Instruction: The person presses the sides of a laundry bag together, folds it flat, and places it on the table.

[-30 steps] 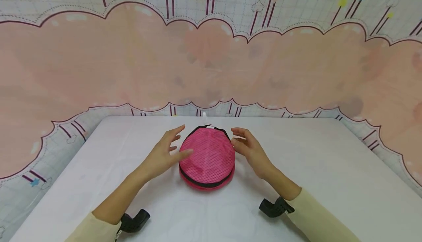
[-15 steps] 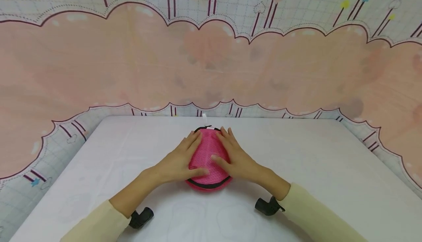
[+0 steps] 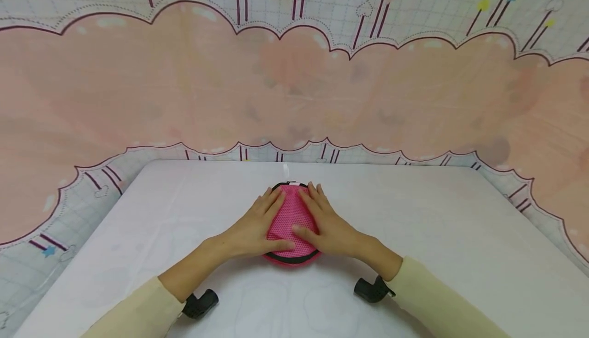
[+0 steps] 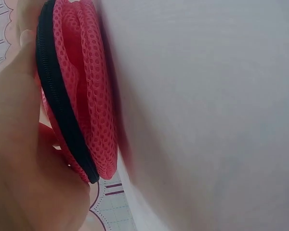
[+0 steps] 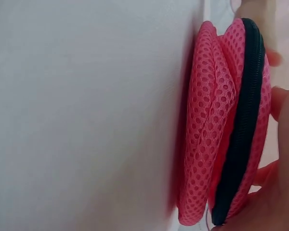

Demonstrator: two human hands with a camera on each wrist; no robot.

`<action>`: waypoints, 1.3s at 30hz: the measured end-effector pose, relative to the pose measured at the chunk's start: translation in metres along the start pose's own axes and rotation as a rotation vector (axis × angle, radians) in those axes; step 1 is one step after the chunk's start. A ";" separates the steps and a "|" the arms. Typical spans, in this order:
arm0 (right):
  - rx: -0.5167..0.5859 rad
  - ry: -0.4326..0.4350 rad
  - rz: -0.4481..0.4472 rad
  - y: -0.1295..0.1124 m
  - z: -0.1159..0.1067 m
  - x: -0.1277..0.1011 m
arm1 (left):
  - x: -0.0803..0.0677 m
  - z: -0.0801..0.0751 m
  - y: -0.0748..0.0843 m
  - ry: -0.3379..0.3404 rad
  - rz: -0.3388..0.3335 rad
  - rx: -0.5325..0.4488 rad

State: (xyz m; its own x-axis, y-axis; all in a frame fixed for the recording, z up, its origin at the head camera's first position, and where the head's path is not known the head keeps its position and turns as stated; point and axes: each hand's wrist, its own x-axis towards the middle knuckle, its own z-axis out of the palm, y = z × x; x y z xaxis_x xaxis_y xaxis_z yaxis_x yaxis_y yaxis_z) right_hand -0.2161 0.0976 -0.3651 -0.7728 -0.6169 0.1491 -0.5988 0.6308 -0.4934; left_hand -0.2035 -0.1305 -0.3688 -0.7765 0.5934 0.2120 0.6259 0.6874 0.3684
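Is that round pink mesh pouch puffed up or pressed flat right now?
Pressed flat. Left hand and right hand lie with straight fingers on the round pink mesh pouch; the wrist views show its mesh layers squashed together against the white table.

White table, pink cloud-patterned backdrop behind it

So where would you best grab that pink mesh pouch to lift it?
Probably by the black zipper rim of the pink mesh pouch, pinched from the near side. The pouch lies squashed flat under the left hand and right hand, so only that edge offers purchase.
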 end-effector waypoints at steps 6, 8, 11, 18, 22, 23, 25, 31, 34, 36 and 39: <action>-0.002 -0.040 0.018 0.003 0.003 0.000 | 0.001 0.003 0.002 0.001 -0.001 -0.002; -0.002 -0.038 0.012 0.003 0.004 0.000 | 0.000 0.004 0.002 -0.004 -0.011 -0.004; -0.004 -0.031 0.006 0.003 0.005 0.001 | 0.000 0.006 0.000 -0.005 -0.020 -0.014; -0.017 -0.018 -0.013 0.006 0.009 0.002 | 0.001 0.009 -0.002 -0.015 -0.009 -0.026; -0.006 -0.030 -0.006 0.005 0.008 0.003 | 0.001 0.009 -0.002 -0.027 -0.018 -0.018; -0.001 -0.034 -0.005 0.004 0.008 0.003 | 0.001 0.009 -0.002 -0.032 -0.025 -0.020; 0.014 -0.041 -0.004 0.004 0.008 0.003 | 0.000 0.008 -0.003 -0.043 -0.042 -0.026; 0.026 -0.041 -0.015 0.009 0.010 0.004 | 0.000 0.007 -0.002 -0.067 -0.042 -0.025; 0.036 -0.043 -0.011 0.010 0.011 0.004 | 0.000 0.006 -0.001 -0.063 -0.023 -0.032; 0.045 -0.046 -0.007 0.011 0.011 0.004 | 0.000 0.005 0.000 -0.059 -0.014 -0.033; 0.052 -0.052 0.002 0.011 0.010 0.004 | 0.000 0.005 0.001 -0.056 -0.008 -0.026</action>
State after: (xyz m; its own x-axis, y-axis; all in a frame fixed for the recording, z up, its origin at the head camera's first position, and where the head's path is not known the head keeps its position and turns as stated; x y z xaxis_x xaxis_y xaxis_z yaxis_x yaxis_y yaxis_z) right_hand -0.2238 0.0974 -0.3784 -0.7609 -0.6404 0.1042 -0.5847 0.6072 -0.5380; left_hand -0.2023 -0.1281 -0.3727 -0.7760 0.6107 0.1578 0.6167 0.6820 0.3932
